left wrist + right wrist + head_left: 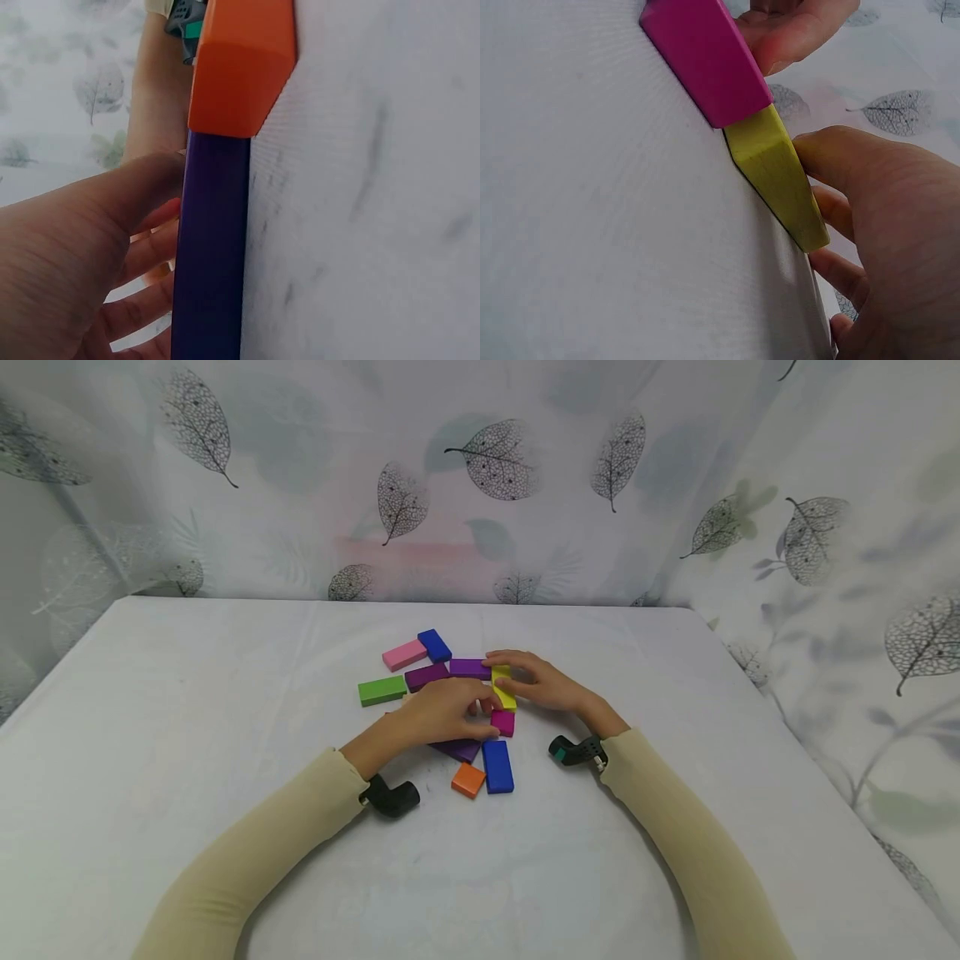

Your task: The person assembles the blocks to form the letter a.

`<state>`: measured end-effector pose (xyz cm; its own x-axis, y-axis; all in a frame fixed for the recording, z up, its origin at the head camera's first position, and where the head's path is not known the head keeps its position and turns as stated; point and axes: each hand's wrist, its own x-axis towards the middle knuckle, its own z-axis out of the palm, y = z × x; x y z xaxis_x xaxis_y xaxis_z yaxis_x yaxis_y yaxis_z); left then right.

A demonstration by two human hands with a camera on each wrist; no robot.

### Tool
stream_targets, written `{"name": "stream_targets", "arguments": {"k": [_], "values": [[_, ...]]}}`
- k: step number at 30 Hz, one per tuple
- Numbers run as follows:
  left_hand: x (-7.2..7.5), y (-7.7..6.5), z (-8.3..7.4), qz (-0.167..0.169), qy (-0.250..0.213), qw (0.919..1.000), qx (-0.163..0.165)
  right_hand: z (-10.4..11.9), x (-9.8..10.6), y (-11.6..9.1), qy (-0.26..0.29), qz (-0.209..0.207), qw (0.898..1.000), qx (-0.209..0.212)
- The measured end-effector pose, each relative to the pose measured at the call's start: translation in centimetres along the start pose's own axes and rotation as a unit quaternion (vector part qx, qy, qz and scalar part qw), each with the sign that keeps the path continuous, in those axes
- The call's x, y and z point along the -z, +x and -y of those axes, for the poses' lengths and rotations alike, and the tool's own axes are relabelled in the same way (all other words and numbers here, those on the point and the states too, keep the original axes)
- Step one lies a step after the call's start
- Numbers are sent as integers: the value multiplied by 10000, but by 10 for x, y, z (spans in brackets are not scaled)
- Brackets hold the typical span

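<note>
My left hand (450, 708) reaches over the cluster of coloured blocks, thumb and a finger at opposite sides of a small magenta block (503, 723). My right hand (546, 683) holds a yellow block (505, 691) lying flat, its thumb against one side. In the right wrist view, the magenta block (705, 64) meets the end of the yellow block (780, 180). Below my left palm is a dark purple block (459, 750), partly covered. A long blue block (498, 767) and a square orange block (468, 780) lie nearest me.
Beyond my hands lie a pink block (404, 655), another blue block (435, 645), a green block (382, 691), a plum block (427, 677) and a violet block (470, 668). A white cloth covers the table (337, 877). Leaf-printed curtain (300, 510) hangs behind it.
</note>
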<state>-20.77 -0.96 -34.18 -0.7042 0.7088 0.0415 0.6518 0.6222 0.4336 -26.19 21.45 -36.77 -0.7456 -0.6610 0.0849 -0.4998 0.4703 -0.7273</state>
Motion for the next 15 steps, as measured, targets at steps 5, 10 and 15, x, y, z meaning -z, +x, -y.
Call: {"name": "stream_targets", "arguments": {"k": [5,10,15], "values": [[-2,2,-1,-3,-74,10000,63,-1,-1,0,82,-16,10000,-14],[-5,3,1,-107,-96,9999,61,-1,-1,0,-85,-6,9999,-55],[-6,3,1,-224,-62,9997,35,-2,0,0,-156,38,9998,-83]]}}
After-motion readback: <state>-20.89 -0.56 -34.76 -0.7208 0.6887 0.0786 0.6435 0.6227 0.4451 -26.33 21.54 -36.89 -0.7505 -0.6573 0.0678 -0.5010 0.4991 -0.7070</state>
